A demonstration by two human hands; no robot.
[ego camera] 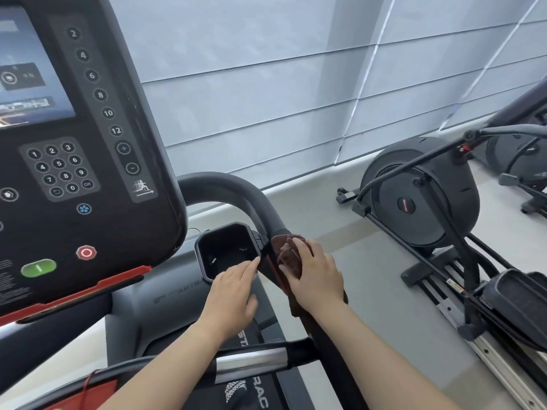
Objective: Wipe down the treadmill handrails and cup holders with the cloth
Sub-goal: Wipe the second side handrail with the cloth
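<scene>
The person is pressing a brown cloth (288, 257) against the right handrail (263, 208) of the treadmill with the right hand (315, 273). Its fingers (299, 247) are lying nearly flat and curling lightly over the bunched fabric, pinning it to the rail rather than gripping it tight. The left hand (232, 292) is resting just beside, palm down and empty, its fingers (250, 266) stretched out and touching the near rim of the cup holder (202, 261).

The rail's long axis is running from the person up and away, then bending left behind the console (88, 143). The cloth is sitting just below that bend, so the unwiped curve seems to lie ahead of the right hand along the rail. The cup holder is lying immediately left of the cloth, nearer the left hand, though the cloth-bearing right hand would need only a short sideways shift to reach it.
</scene>
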